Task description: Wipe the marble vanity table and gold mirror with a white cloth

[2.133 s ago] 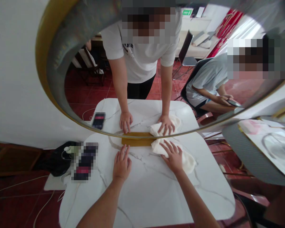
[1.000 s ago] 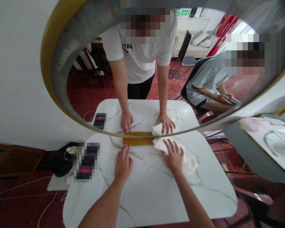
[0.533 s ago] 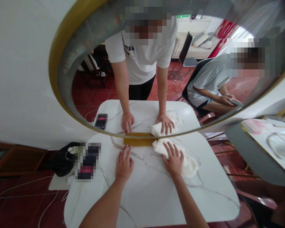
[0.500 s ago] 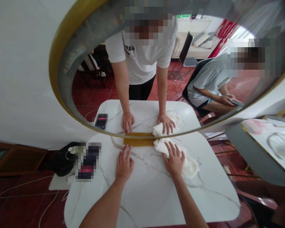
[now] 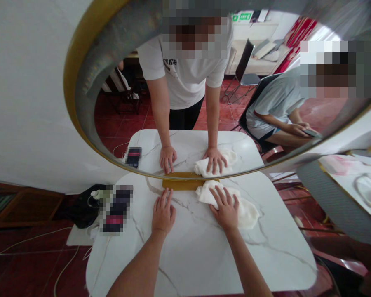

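My left hand (image 5: 162, 213) lies flat with fingers spread on the white marble table (image 5: 204, 255), just in front of the gold base (image 5: 181, 184) of a large round gold-framed mirror (image 5: 80, 82). My right hand (image 5: 225, 208) presses flat on a crumpled white cloth (image 5: 245, 211) lying on the table by the mirror's lower rim. The cloth's left end touches the gold base. The mirror reflects me leaning on the table with both hands.
A dark phone-like object (image 5: 116, 208) lies at the table's left edge. A black bag (image 5: 83, 208) and white cables sit on the red floor at the left. The mirror reflects a seated person (image 5: 275, 111) holding a phone. Another mirror (image 5: 352, 189) leans at the right.
My right hand has slid the cloth a little to the left along the mirror's base. My left hand has stayed flat in place. The view has shifted slightly.
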Demonstrator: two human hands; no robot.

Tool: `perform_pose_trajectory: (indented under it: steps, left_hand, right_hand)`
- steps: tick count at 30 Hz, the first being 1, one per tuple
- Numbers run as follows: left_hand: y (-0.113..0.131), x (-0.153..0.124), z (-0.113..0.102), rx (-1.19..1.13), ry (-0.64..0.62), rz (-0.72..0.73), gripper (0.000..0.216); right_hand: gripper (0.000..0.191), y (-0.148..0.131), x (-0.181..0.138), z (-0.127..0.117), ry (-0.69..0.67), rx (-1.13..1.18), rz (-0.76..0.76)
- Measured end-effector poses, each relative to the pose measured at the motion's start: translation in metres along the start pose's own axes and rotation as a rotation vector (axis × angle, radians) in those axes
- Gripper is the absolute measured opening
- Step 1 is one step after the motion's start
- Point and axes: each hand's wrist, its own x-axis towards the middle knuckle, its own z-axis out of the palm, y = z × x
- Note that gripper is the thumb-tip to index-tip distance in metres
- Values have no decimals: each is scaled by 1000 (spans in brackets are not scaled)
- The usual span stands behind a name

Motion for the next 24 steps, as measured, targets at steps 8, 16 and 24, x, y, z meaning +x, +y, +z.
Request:
perform_pose_trajectory:
  steps: [8, 16, 24]
  left_hand:
    - [-1, 0, -1, -14, -18, -6, 64]
    - [-1, 0, -1, -22, -3, 2, 62]
    - [-4, -1, 3, -22, -5, 43, 56]
  right_hand:
    - [57, -41, 7, 3, -5, 17, -3]
    - [57, -72, 11, 3, 11, 82, 39]
    - [59, -104, 9, 10, -26, 188, -184]
